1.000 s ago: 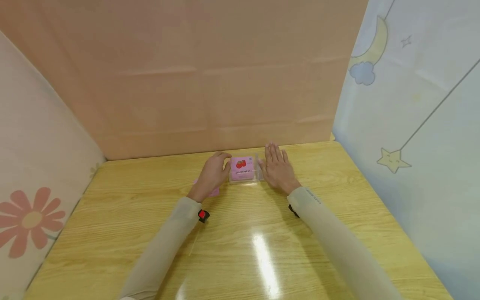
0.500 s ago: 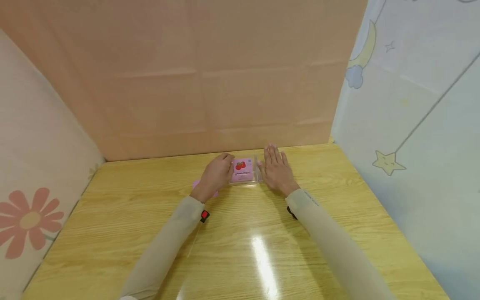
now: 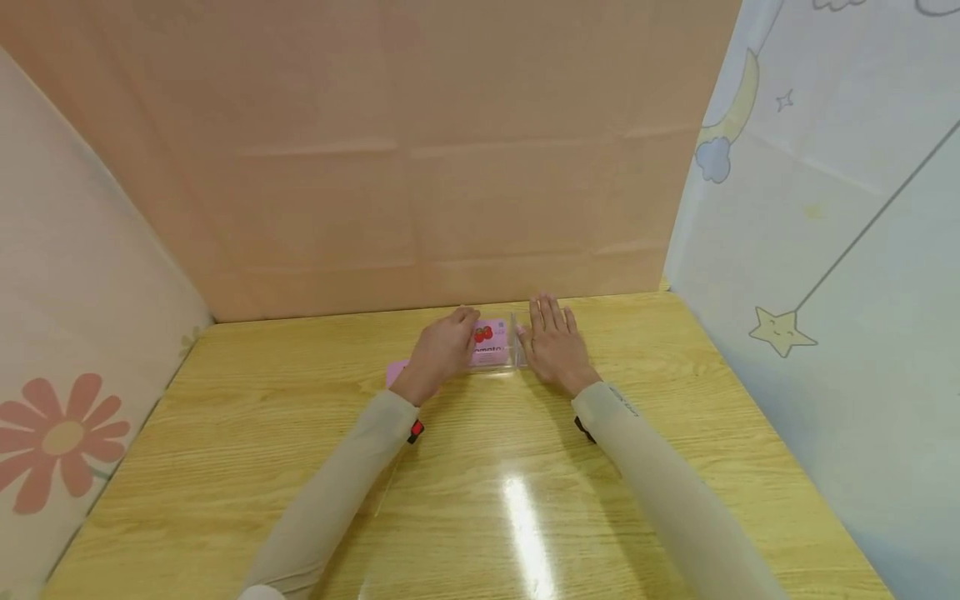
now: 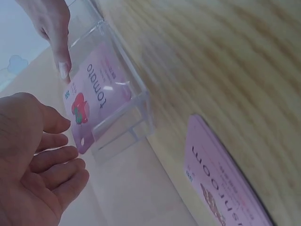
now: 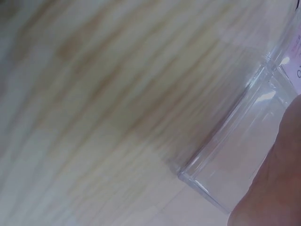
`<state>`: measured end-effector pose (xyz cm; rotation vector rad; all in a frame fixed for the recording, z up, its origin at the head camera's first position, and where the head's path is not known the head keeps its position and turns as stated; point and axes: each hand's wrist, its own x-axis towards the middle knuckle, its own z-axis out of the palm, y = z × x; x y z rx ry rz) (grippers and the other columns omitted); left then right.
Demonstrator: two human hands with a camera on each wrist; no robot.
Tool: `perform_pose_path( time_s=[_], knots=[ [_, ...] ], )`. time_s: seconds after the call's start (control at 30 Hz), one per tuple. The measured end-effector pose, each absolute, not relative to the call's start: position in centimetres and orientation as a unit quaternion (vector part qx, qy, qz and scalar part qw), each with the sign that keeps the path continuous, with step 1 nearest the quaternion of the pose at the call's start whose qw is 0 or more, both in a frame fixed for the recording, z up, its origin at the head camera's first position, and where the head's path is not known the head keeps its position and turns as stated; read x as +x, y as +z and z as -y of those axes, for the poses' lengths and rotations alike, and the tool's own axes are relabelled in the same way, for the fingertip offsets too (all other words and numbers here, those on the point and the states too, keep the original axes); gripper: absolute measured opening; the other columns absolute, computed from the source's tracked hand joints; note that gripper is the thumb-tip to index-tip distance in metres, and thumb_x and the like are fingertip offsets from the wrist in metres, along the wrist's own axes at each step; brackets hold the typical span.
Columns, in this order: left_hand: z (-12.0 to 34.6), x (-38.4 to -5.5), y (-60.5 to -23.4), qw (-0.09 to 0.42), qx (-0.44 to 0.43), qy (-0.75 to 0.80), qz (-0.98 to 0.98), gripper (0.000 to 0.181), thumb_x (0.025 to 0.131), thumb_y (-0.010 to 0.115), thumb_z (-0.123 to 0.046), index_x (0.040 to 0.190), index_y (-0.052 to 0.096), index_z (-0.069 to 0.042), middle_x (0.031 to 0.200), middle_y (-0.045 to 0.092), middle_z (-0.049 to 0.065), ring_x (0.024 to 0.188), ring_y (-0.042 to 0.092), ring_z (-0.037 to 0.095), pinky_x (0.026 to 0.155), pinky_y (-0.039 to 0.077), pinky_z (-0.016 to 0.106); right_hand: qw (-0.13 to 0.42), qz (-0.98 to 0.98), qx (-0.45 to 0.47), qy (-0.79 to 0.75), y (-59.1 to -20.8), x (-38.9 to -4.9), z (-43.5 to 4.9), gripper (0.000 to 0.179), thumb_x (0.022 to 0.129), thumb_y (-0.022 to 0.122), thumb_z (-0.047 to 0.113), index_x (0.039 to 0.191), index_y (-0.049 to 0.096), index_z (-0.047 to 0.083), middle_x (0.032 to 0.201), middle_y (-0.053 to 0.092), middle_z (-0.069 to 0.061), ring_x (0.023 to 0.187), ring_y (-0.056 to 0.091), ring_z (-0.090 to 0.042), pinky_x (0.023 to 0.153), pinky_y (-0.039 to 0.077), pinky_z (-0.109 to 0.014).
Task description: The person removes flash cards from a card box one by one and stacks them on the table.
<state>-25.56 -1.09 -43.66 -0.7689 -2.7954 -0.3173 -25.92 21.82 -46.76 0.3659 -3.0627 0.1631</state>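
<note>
A pink tomato card (image 3: 491,343) lies in a clear plastic box (image 4: 123,126). At the box's left end is my left hand (image 3: 444,346), its fingers loosely bent beside the card's edge with nothing gripped between them. My right hand (image 3: 555,346) lies flat over the right part of the box, fingers straight, and its thumb reaches the card's edge in the left wrist view. A small stack of pink cards with a mushroom card (image 4: 218,183) on top rests on the table left of the box, partly hidden under my left wrist in the head view.
The wooden table (image 3: 637,500) ends at an orange-brown backdrop (image 3: 420,167) just behind the box. Printed panels stand on both sides, a flower (image 3: 63,442) on the left and a star (image 3: 782,331) on the right.
My left hand has shifted slightly right and now covers more of the tomato card's left side in the head view. The right hand stays in place on the box.
</note>
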Motion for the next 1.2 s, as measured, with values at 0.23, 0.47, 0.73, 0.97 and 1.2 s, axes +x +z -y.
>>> perform_pose_path(
  time_s=[0.23, 0.47, 0.73, 0.97, 1.2],
  knots=[
    [0.3, -25.3, -44.7, 0.136, -0.296, -0.085, 0.941, 0.043, 0.106, 0.057, -0.015, 0.145, 0.058, 0.004, 0.151, 0.059, 0.022, 0.141, 0.059, 0.036, 0.119, 0.048, 0.045, 0.039, 0.991, 0.115, 0.052, -46.9, -26.0, -21.8, 0.072, 0.115, 0.017, 0.047, 0.168, 0.006, 0.001, 0.177, 0.006, -0.021, 0.166, 0.006, -0.038, 0.136, 0.005, -0.057],
    [-0.5, -25.1, -44.9, 0.128, -0.287, -0.062, 0.947, 0.044, 0.108, 0.054, -0.016, 0.148, 0.056, 0.004, 0.154, 0.056, 0.021, 0.146, 0.055, 0.035, 0.125, 0.042, 0.043, 0.031, 0.992, 0.112, 0.053, -47.1, -26.0, -21.8, 0.072, 0.115, 0.015, 0.048, 0.169, 0.004, 0.002, 0.178, 0.006, -0.020, 0.166, 0.004, -0.037, 0.136, 0.003, -0.056],
    [-1.0, -24.8, -45.2, 0.131, -0.292, -0.003, 0.947, 0.048, 0.108, 0.054, -0.019, 0.150, 0.052, 0.005, 0.156, 0.054, 0.021, 0.147, 0.053, 0.036, 0.124, 0.043, 0.045, 0.016, 0.992, 0.109, 0.053, -47.2, -26.2, -21.8, 0.074, 0.113, 0.009, 0.051, 0.169, 0.001, 0.003, 0.178, 0.003, -0.019, 0.167, -0.004, -0.035, 0.136, -0.002, -0.055],
    [-1.3, -24.8, -45.5, 0.124, -0.295, 0.013, 0.948, 0.054, 0.108, 0.057, -0.023, 0.153, 0.048, 0.006, 0.160, 0.049, 0.023, 0.151, 0.047, 0.038, 0.127, 0.039, 0.047, 0.021, 0.993, 0.110, 0.049, -47.3, -26.4, -22.0, 0.073, 0.114, 0.010, 0.051, 0.169, -0.001, 0.004, 0.178, 0.003, -0.019, 0.167, -0.002, -0.035, 0.136, -0.001, -0.055],
    [-1.3, -24.8, -45.9, 0.117, -0.298, 0.009, 0.947, 0.057, 0.109, 0.053, -0.023, 0.155, 0.043, 0.009, 0.162, 0.043, 0.027, 0.154, 0.041, 0.041, 0.130, 0.033, 0.048, 0.026, 0.993, 0.110, 0.046, -47.8, -26.9, -22.1, 0.074, 0.113, 0.008, 0.052, 0.169, 0.001, 0.004, 0.178, 0.006, -0.019, 0.167, 0.000, -0.036, 0.136, 0.002, -0.055]
  ],
)
